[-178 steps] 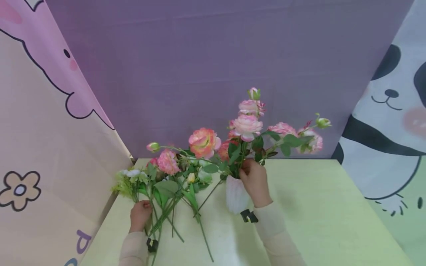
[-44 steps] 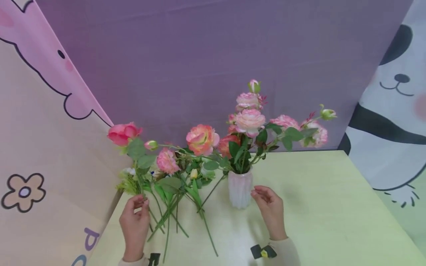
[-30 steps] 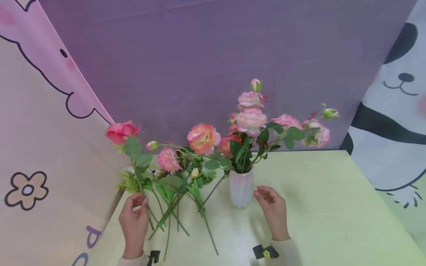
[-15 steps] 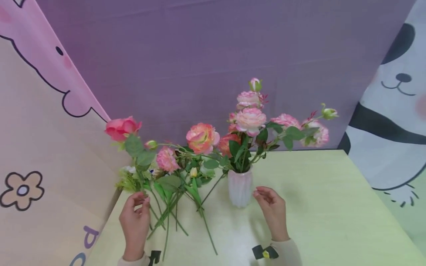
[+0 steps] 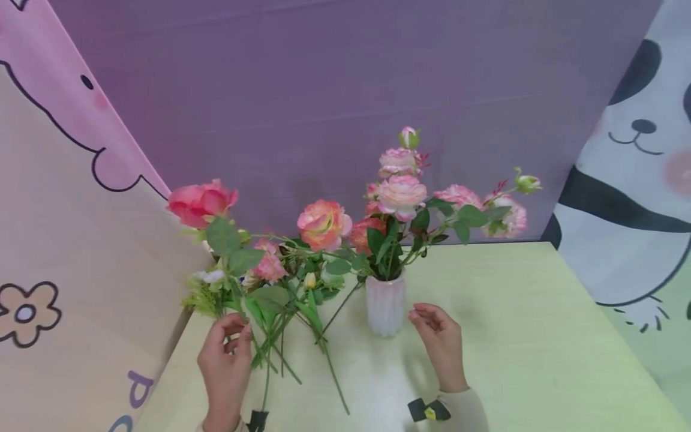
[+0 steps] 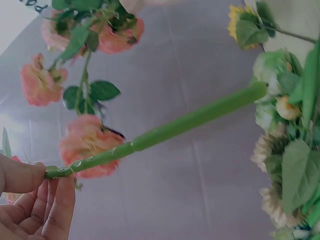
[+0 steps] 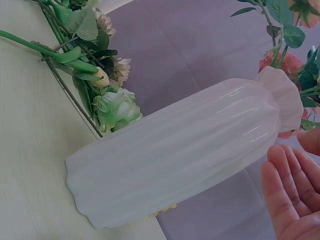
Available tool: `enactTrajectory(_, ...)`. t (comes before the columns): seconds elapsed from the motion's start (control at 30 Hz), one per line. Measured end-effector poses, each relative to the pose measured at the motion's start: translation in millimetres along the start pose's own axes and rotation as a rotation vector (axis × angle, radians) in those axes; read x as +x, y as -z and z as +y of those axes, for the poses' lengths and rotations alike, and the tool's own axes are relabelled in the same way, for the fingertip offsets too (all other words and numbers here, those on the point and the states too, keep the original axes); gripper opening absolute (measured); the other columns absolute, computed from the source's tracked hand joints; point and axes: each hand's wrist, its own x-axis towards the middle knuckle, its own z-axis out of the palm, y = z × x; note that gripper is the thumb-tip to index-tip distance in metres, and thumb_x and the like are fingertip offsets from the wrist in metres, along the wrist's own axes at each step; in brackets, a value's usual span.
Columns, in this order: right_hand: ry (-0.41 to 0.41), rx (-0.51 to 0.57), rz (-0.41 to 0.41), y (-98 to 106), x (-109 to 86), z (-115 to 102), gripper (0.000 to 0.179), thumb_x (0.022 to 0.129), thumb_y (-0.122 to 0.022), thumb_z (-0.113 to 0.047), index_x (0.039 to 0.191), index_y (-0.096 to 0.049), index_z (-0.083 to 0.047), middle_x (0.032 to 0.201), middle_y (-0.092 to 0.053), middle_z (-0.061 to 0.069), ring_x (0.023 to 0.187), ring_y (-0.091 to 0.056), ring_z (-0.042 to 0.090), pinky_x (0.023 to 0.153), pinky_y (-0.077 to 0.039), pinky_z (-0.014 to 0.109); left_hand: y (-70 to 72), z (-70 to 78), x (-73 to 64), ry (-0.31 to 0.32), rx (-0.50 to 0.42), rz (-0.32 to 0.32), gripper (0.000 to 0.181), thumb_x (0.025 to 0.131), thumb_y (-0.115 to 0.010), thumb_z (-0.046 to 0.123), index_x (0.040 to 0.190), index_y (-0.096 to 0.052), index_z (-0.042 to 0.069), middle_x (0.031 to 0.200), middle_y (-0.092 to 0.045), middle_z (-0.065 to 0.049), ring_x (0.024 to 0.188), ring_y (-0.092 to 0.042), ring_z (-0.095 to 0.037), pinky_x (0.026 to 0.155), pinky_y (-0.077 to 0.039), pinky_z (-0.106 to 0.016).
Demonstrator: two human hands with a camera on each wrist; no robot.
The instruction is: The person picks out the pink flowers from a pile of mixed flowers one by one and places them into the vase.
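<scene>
My left hand [image 5: 225,360] pinches the green stem of a deep pink artificial rose [image 5: 201,204] between thumb and fingertips. The bloom stands up at the left. In the left wrist view the stem's bare lower end [image 6: 195,117] sticks out past the fingers. A ribbed white-pink vase [image 5: 385,306] stands upright on the table, holding pink and orange blooms [image 5: 401,197] with dark leaves. Right of the vase, my right hand [image 5: 441,342] is held with relaxed fingers and nothing in it. The right wrist view shows those fingers near the vase's flared rim.
Several loose stems [image 5: 332,375] lie crossed on the table [image 5: 518,336] left of the vase, with a yellow bud [image 5: 310,280] and pale flowers among them. White flowers with light green sprigs [image 5: 202,294] lie by the left wall. A purple backdrop [image 5: 302,108] stands behind.
Since the oldest frame, my left hand has lifted the deep pink rose from the pile. My right hand has left the vase's flowers. Lately the rose has shifted slightly right and up.
</scene>
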Motion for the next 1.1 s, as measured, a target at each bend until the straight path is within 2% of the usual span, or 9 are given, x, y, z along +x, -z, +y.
enactTrajectory(0.2,0.013,0.024,-0.032,-2,-2.3,-4,0.02,0.085,-0.069,-0.007,0.102,-0.065,0.003,0.098,-0.068,0.02,0.079,-0.065,0.008,0.072,-0.053,0.018,-9.5,11.7,-3.8,-0.065,-0.062,-0.028,0.025,0.072,-0.067,-0.021,0.091,-0.061,-0.006,0.084,-0.064,-0.011,0.077,-0.056,0.002,0.061,-0.049,-0.009)
enactTrajectory(0.37,0.014,0.033,-0.035,-2,-3.8,-6,0.02,0.085,-0.069,-0.007,0.102,-0.064,0.002,0.097,-0.068,0.019,0.079,-0.064,0.007,0.072,-0.053,0.019,-23.6,20.3,-9.5,-0.115,-0.082,-0.088,0.027,0.071,-0.069,-0.02,0.091,-0.062,-0.003,0.084,-0.065,-0.008,0.075,-0.06,-0.007,0.06,-0.051,-0.012)
enactTrajectory(0.53,0.014,0.022,-0.061,-2,-4.8,-8,0.021,0.085,-0.069,-0.008,0.102,-0.065,0.003,0.096,-0.068,0.016,0.079,-0.064,0.009,0.072,-0.053,0.02,-39.0,27.9,-16.7,-0.206,-0.099,-0.11,0.03,0.069,-0.07,-0.019,0.092,-0.062,-0.002,0.085,-0.065,-0.009,0.073,-0.062,-0.017,0.061,-0.051,-0.013)
enactTrajectory(0.7,0.017,0.012,-0.081,-3,-5.3,-11,0.022,0.085,-0.069,-0.008,0.103,-0.065,0.004,0.095,-0.068,0.015,0.079,-0.064,0.009,0.073,-0.053,0.021,-53.4,34.0,-21.9,-0.272,-0.194,-0.166,0.032,0.068,-0.069,-0.02,0.092,-0.062,-0.001,0.084,-0.063,-0.012,0.073,-0.063,-0.022,0.062,-0.053,-0.015)
enactTrajectory(0.9,0.053,0.045,-0.111,-4,-7.8,-14,0.019,0.084,-0.069,-0.004,0.1,-0.065,0.005,0.093,-0.068,0.018,0.079,-0.066,0.01,0.073,-0.055,0.023,-70.4,36.3,-29.0,-0.323,-0.274,-0.243,0.03,0.07,-0.069,-0.017,0.094,-0.061,-0.001,0.086,-0.063,-0.012,0.071,-0.062,-0.021,0.061,-0.053,-0.017)
enactTrajectory(1.1,0.096,0.125,-0.154,-6,-11.7,-16,0.019,0.084,-0.067,0.0,0.099,-0.063,0.011,0.091,-0.068,0.021,0.077,-0.067,0.01,0.072,-0.056,0.026,-84.1,38.6,-35.2,-0.33,-0.301,-0.304,0.031,0.072,-0.07,-0.016,0.096,-0.061,0.002,0.088,-0.064,-0.009,0.074,-0.062,-0.017,0.06,-0.053,-0.017)
